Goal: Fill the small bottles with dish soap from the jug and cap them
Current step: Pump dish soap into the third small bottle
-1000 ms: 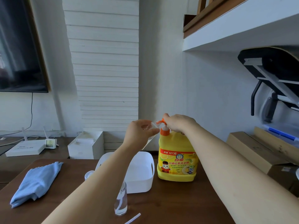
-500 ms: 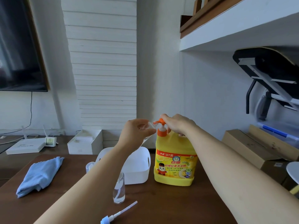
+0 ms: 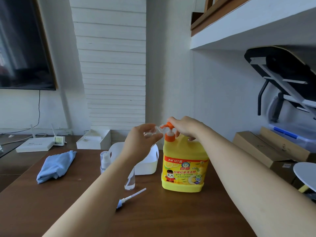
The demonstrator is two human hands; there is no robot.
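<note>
barely anything has shifted in the last second: both hands sit where they were, and only the view has dipped, so more of the dark wooden tabletop (image 3: 171,216) shows. that suggests the filling of this bottle is ongoing, not finished.

the yellow plastic jug (image 3: 184,168) stands upright on the tabletop, squat and glossy, with a printed label. just beside it, to the left, is a white plastic basket (image 3: 150,161) with rounded corners, and well apart lies a soft folded blue cloth (image 3: 54,166).

the right hand (image 3: 186,127) is on the jug's orange pump (image 3: 169,132), fingers bent over its head as if pressing. the left hand (image 3: 142,141) has its fingers curled round a small clear bottle (image 3: 153,132), tilted with its mouth at the nozzle; whether soap is flowing cannot be told.

a second clear bottle (image 3: 130,183) stands uncapped by the left forearm, a capped bottle (image 3: 104,161) stands beside the basket, and a loose pump cap (image 3: 127,199) with a thin white tube lies nearer the person.
</note>
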